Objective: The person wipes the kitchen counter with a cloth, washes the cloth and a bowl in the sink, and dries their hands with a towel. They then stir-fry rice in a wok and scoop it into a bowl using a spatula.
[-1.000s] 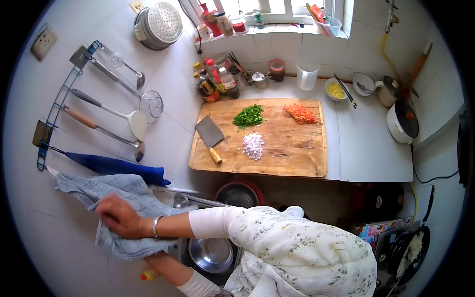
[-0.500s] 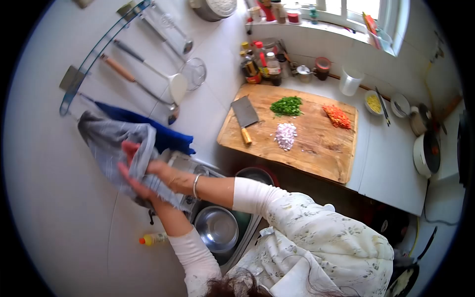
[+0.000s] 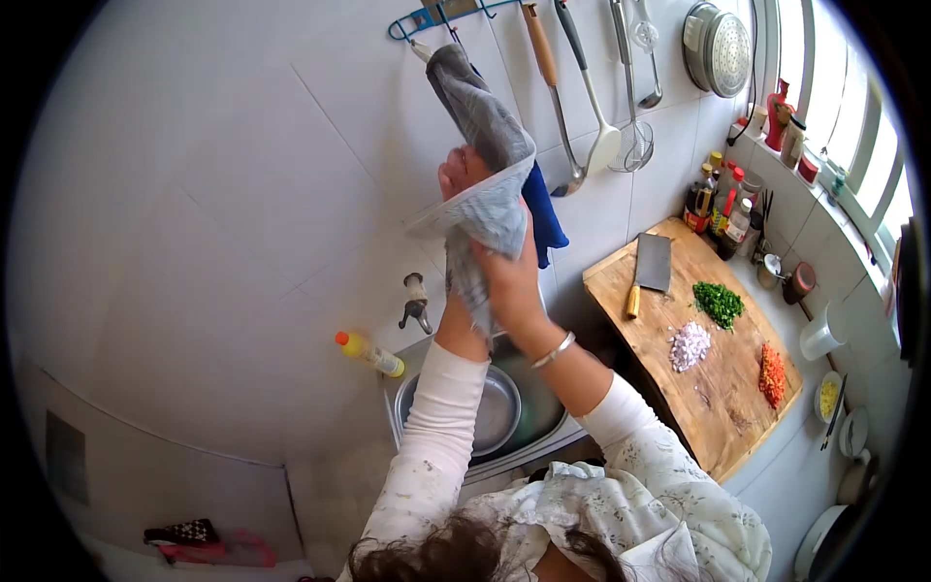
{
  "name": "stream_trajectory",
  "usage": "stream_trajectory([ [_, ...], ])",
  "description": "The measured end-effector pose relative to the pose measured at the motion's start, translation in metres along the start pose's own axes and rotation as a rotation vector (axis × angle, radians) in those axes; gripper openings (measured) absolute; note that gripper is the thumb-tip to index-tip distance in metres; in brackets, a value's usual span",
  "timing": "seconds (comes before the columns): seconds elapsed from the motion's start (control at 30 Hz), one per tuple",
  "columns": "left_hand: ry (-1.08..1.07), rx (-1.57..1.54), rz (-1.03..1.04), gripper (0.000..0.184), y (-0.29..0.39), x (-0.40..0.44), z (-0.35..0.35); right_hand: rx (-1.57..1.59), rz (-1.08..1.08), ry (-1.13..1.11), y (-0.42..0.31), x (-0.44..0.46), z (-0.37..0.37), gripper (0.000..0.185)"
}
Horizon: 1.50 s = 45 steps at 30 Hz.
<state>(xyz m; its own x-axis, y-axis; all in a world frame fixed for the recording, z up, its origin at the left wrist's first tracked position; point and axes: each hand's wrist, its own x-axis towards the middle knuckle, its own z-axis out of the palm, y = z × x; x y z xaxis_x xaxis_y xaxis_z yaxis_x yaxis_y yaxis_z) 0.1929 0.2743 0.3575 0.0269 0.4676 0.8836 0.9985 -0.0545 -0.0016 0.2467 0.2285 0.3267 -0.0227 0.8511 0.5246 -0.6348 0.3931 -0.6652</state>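
A grey-blue cloth towel [image 3: 480,107] hangs from the wall rack by its top end. My left hand [image 3: 463,173] is partly covered by the towel, its visible fingers bent together against the cloth. Lower down and to the right, my right hand [image 3: 509,286] is closed on the towel's loose end, holding it against my left wrist and forearm; its fingertips are hidden by cloth. A silver bracelet [image 3: 555,351] circles my right wrist. Just behind the towel hangs a blue cloth [image 3: 545,218].
Below my arms is a sink with a metal basin [image 3: 497,412], a tap [image 3: 415,303] and a yellow bottle [image 3: 370,354]. At right, a cutting board [image 3: 713,427] bears a cleaver [image 3: 654,262] and chopped green, white and red food. Utensils [image 3: 603,145] hang above.
The view has swung left, so the board now appears farther right. My hands have shifted around the towel; its loose end now lies across my left hand and wrist, under my right hand.
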Motion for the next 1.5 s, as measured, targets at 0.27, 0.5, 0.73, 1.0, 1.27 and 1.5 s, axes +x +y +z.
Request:
stream_trajectory([
  [0.27,-0.005,-2.693,-0.665,0.04,0.015,-0.052,-0.021,0.156,0.262,-0.238,0.012,0.044,-0.043,0.028],
  [0.5,-0.261,-1.484,-0.441,0.057,0.024,-0.041,-0.021,0.146,0.285,0.03,0.014,0.053,-0.04,0.026],
  [0.73,-0.254,-2.266,-0.817,0.059,0.003,-0.069,-0.014,0.246,0.546,-0.42,-0.041,0.015,-0.056,0.049],
  [1.0,-0.164,-2.106,-1.012,0.057,0.034,-0.064,-0.006,1.241,0.819,-0.746,-0.064,0.017,-0.025,0.073],
  [1.27,-0.097,-2.057,-1.146,0.055,0.052,-0.062,0.007,0.293,0.188,-0.276,0.031,0.112,-0.005,0.037],
  [1.5,-0.023,-1.837,-1.089,0.054,0.053,-0.071,0.032,0.096,0.011,-0.262,0.027,0.069,-0.021,0.035],
])
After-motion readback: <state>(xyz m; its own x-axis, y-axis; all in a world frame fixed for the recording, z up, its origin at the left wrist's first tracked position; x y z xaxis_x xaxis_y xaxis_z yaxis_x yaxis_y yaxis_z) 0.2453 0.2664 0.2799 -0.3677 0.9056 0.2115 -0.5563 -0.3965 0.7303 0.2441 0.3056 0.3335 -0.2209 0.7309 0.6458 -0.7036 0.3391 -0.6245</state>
